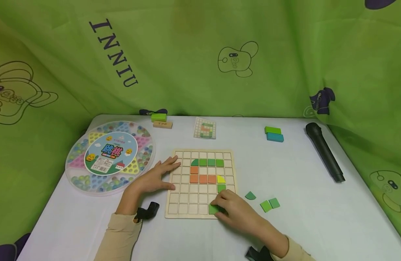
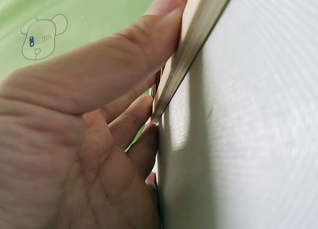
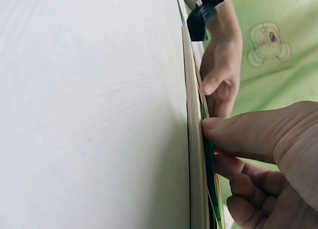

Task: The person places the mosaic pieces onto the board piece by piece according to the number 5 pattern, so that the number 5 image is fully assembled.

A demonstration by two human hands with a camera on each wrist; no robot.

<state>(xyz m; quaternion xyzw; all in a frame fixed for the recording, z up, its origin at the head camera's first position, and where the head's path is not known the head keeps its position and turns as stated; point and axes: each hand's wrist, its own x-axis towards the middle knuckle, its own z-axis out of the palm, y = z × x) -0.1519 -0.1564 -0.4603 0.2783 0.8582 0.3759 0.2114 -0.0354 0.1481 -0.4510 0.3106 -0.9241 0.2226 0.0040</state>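
Green square tile [image 1: 213, 209] sits in the bottom row of the wooden grid board [image 1: 200, 183], under the fingertips of our right hand [image 1: 234, 212], whose thumb and curled fingers pinch it at the board's near edge; the right wrist view shows the thumb pressed on the tile's edge. Our left hand [image 1: 154, 178] lies flat with straight, spread fingers on the board's left rim, holding nothing.

On the board we see a row of green tiles [image 1: 207, 162] near the top, orange tiles [image 1: 203, 178] below them, a yellow piece [image 1: 221, 179] to their right and another green tile [image 1: 221, 187] just above our right hand. Loose on the white desk [image 1: 285, 170] to the right of the board lie a green quarter-round piece [image 1: 250, 196] and two green squares [image 1: 270, 204], near our right hand but not touching it.

Farther off, a round marble game tray [image 1: 110, 156] sits left of the board, close to our left hand. A pattern card [image 1: 205, 128] stands behind the board, with green and tan blocks [image 1: 161, 120] to its left and green and teal blocks [image 1: 273, 134] to its right. A black microphone [image 1: 324, 151] lies at the desk's right edge. Nothing lies between our hands and the board.
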